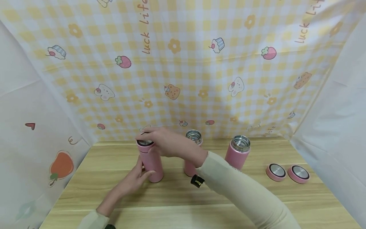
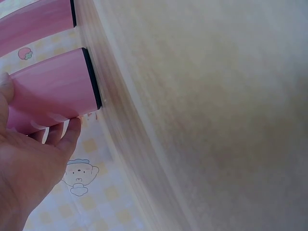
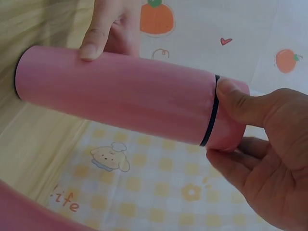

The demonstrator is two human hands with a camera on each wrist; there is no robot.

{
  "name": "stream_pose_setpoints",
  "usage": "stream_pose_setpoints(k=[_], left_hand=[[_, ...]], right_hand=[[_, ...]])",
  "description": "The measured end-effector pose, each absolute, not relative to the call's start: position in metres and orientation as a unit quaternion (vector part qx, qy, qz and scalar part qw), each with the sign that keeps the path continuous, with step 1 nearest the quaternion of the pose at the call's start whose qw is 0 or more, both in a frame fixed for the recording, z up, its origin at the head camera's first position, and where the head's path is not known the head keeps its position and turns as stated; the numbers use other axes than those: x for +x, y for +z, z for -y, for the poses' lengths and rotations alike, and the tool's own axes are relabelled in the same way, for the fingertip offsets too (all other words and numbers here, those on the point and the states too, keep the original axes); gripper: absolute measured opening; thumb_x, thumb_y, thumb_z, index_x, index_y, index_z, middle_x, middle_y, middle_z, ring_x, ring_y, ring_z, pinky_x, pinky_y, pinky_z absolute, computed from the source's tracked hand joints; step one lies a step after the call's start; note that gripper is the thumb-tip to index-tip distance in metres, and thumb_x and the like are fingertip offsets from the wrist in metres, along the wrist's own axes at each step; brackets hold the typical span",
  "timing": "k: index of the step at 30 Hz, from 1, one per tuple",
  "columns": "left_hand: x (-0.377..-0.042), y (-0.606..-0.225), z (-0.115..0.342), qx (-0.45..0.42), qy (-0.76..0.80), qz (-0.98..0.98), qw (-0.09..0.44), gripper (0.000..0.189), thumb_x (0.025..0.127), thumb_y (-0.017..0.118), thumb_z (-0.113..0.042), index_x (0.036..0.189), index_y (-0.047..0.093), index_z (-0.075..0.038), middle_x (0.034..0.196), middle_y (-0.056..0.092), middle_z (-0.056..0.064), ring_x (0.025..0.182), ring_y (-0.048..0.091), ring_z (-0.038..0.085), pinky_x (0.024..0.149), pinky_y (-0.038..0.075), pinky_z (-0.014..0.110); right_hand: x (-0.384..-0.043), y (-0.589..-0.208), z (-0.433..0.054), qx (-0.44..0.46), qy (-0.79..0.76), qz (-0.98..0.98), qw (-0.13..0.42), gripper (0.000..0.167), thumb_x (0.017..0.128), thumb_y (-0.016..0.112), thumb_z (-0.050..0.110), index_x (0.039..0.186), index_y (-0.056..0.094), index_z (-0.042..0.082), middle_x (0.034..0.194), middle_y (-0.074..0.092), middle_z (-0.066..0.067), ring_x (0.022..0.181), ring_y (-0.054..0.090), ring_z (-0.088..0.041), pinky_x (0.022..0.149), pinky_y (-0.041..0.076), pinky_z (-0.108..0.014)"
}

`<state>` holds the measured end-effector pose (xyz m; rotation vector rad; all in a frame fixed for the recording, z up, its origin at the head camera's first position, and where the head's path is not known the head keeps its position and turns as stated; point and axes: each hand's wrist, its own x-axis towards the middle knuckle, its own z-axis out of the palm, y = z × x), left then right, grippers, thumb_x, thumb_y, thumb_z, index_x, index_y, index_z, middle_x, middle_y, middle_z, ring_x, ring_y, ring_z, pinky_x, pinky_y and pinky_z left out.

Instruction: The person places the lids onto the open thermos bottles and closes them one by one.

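Observation:
A pink thermos bottle (image 1: pixel 151 165) stands upright on the wooden table, left of centre. Low on its body, my left hand (image 1: pixel 132 181) holds it with fingers and thumb around the sides; the left wrist view shows that hand (image 2: pixel 33 168) on the pink wall near the dark base. Up top, my right hand (image 1: pixel 166 141) grips the pink lid (image 1: pixel 145 143) with its silver disc. The right wrist view shows thumb and fingers of the right hand (image 3: pixel 274 139) pinching the lid (image 3: pixel 231 115), which sits on the bottle (image 3: pixel 120 96) above a dark ring.
Two more pink bottles without lids, one in the middle (image 1: pixel 194 136) and one further right (image 1: pixel 238 151), stand behind my right arm. Two pink lids, a nearer-left one (image 1: pixel 276 172) and a right one (image 1: pixel 299 174), lie on the table (image 1: pixel 177 213). A checked cloth (image 1: pixel 188 73) hangs behind.

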<state>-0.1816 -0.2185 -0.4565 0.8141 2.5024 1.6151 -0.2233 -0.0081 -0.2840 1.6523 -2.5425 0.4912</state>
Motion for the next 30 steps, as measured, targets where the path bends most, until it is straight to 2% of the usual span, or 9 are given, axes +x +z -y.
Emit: stream_pose_setpoints(k=[4,8,11,15,18,21,24,28,30], left_hand=[[-0.181,-0.456,0.218,0.261,0.525,-0.81,0.029,0.084,0.105,0.059,-0.016,0.161,-0.004,-0.019,0.163,0.017,0.016,0.145,0.026,0.032,0.108,0.036,0.047],[-0.181,-0.456,0.218,0.261,0.523,-0.811,0.028,0.086,0.105,0.059,-0.017,0.162,-0.005,-0.02,0.164,0.015,0.016,0.146,0.025,0.033,0.109,0.035,0.047],[-0.181,-0.456,0.218,0.262,0.522,-0.811,0.03,0.087,0.105,0.059,-0.017,0.162,-0.007,-0.021,0.164,0.015,0.015,0.146,0.024,0.032,0.109,0.035,0.046],[-0.181,-0.456,0.218,0.267,0.523,-0.809,0.032,0.087,0.105,0.059,-0.016,0.161,-0.007,-0.024,0.163,0.018,0.014,0.145,0.026,0.032,0.109,0.034,0.046],[-0.181,-0.457,0.219,0.27,0.524,-0.807,0.036,0.086,0.105,0.059,-0.015,0.162,-0.006,-0.025,0.162,0.02,0.013,0.145,0.027,0.033,0.109,0.035,0.046],[-0.18,-0.456,0.219,0.268,0.524,-0.808,0.038,0.085,0.105,0.059,-0.016,0.161,-0.004,-0.025,0.161,0.022,0.013,0.144,0.028,0.034,0.109,0.035,0.046],[-0.18,-0.456,0.219,0.265,0.521,-0.811,0.035,0.085,0.105,0.059,-0.016,0.161,-0.004,-0.025,0.162,0.022,0.014,0.144,0.028,0.034,0.108,0.036,0.046],[-0.181,-0.456,0.219,0.272,0.512,-0.814,0.02,0.085,0.105,0.058,-0.015,0.162,-0.006,-0.022,0.163,0.017,0.016,0.145,0.025,0.037,0.107,0.036,0.05],[-0.181,-0.456,0.219,0.277,0.511,-0.814,0.013,0.085,0.105,0.058,-0.015,0.162,-0.005,-0.02,0.163,0.015,0.017,0.145,0.024,0.038,0.107,0.037,0.052]], right_hand=[[-0.215,-0.284,0.01,0.511,0.142,0.846,0.063,0.049,0.094,0.07,-0.002,0.14,0.062,0.015,0.126,0.059,-0.002,0.105,0.061,-0.013,0.085,0.047,-0.018],[-0.206,-0.285,0.015,0.467,0.123,0.873,0.068,0.053,0.095,0.069,-0.003,0.143,0.059,0.016,0.132,0.058,-0.003,0.112,0.061,-0.016,0.086,0.049,-0.02],[-0.199,-0.286,0.022,0.436,0.086,0.892,0.084,0.053,0.095,0.073,0.006,0.145,0.056,0.016,0.136,0.057,-0.006,0.115,0.061,-0.02,0.085,0.052,-0.023],[-0.19,-0.288,0.031,0.4,0.04,0.909,0.109,0.049,0.097,0.073,0.02,0.143,0.057,0.014,0.137,0.056,-0.012,0.106,0.065,-0.023,0.072,0.057,-0.026],[-0.184,-0.289,0.036,0.379,0.015,0.917,0.127,0.048,0.098,0.071,0.024,0.142,0.058,0.013,0.136,0.057,-0.015,0.105,0.066,-0.024,0.067,0.058,-0.027],[-0.182,-0.288,0.038,0.37,-0.001,0.919,0.135,0.051,0.098,0.072,0.03,0.144,0.057,0.013,0.135,0.059,-0.015,0.107,0.065,-0.024,0.068,0.058,-0.028],[-0.184,-0.286,0.035,0.376,0.011,0.92,0.109,0.054,0.098,0.07,0.033,0.146,0.054,0.014,0.137,0.057,-0.015,0.107,0.065,-0.024,0.068,0.058,-0.029],[-0.198,-0.281,0.025,0.428,0.059,0.9,0.053,0.056,0.099,0.069,0.032,0.149,0.05,0.013,0.139,0.054,-0.013,0.111,0.062,-0.02,0.079,0.054,-0.026],[-0.208,-0.278,0.018,0.472,0.09,0.877,0.024,0.056,0.1,0.069,0.027,0.15,0.048,0.011,0.142,0.051,-0.012,0.118,0.057,-0.018,0.089,0.049,-0.025]])
